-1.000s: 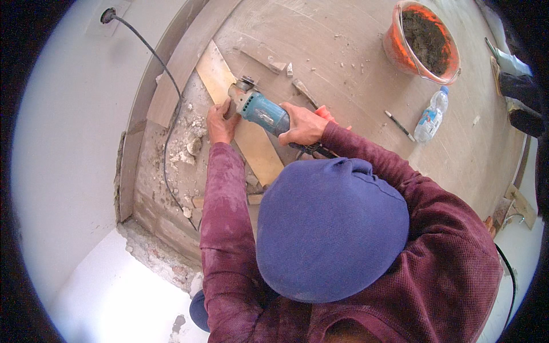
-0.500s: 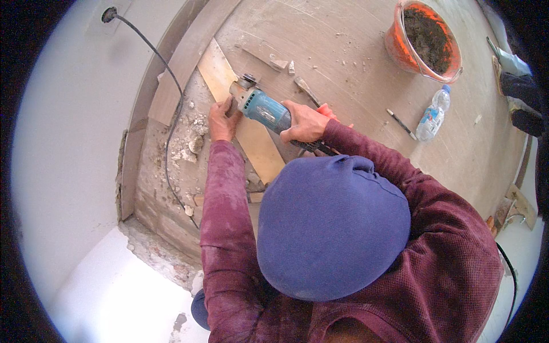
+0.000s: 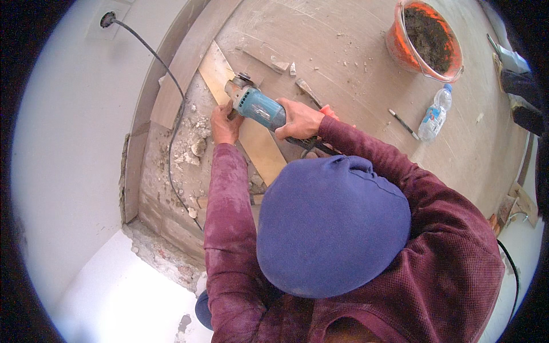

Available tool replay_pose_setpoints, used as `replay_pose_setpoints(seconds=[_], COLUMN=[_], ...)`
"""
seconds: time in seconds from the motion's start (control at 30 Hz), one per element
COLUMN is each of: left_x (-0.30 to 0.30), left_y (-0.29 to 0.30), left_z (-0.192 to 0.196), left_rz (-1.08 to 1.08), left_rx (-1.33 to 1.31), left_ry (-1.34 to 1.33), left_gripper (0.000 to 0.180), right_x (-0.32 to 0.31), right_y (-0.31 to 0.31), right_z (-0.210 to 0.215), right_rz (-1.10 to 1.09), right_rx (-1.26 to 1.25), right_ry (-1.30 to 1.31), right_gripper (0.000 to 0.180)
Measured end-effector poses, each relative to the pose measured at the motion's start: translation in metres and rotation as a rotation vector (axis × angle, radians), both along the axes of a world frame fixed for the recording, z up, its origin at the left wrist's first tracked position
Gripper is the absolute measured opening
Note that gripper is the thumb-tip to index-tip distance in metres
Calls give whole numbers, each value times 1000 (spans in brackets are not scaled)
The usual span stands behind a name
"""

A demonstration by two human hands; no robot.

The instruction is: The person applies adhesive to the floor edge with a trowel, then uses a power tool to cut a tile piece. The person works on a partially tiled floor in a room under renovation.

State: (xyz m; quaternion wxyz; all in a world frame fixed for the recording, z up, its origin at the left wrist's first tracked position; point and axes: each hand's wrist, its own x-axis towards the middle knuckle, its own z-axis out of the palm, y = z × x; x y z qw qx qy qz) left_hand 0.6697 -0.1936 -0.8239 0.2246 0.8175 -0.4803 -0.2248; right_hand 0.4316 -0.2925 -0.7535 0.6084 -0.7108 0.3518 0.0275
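Observation:
My right hand (image 3: 299, 120) is wrapped round the body of a blue angle grinder (image 3: 262, 110). The grinder's metal head and disc lie over a long pale board (image 3: 263, 151), which runs diagonally on the floor. Close beside the grinder's head, my left hand (image 3: 226, 124) is closed at the board's left edge, its fingertips partly hidden under the tool. Where the disc meets the board cannot be made out clearly. A flat-bladed scraper or chisel (image 3: 309, 91) with a reddish handle lies just beyond my right hand.
Rubble (image 3: 197, 143) covers the strip of floor at left, crossed by a black cable (image 3: 172, 123) from a wall socket (image 3: 107, 20). An orange bucket (image 3: 394, 43) of dark mortar, a plastic bottle (image 3: 433, 121) and a marker (image 3: 404, 124) stand or lie right. Another person's shoe (image 3: 524, 114) shows far right.
The grinder and my right hand have shifted slightly left along the board. My left hand stays at the board's edge by the tool's head.

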Motion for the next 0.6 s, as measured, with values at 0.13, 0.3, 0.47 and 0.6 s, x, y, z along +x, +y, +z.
replay_pose_setpoints(seconds=[0.13,0.3,0.47,0.6], left_x=[1,0,-1,2], left_y=[0,-1,0,1], left_z=[-2,-3,-4,-8], left_rz=[18,47,15,50], left_rx=[13,36,5,14], left_ry=[55,81,67,64], left_gripper=[50,45,45,47], right_x=[3,7,7,8], right_y=[-2,-3,-4,-2], right_z=[4,-1,-2,-3], right_rz=[2,-3,-6,7], right_rx=[-33,-24,-40,-80], right_ry=[9,14,-2,-22], right_gripper=[79,79,79,79])
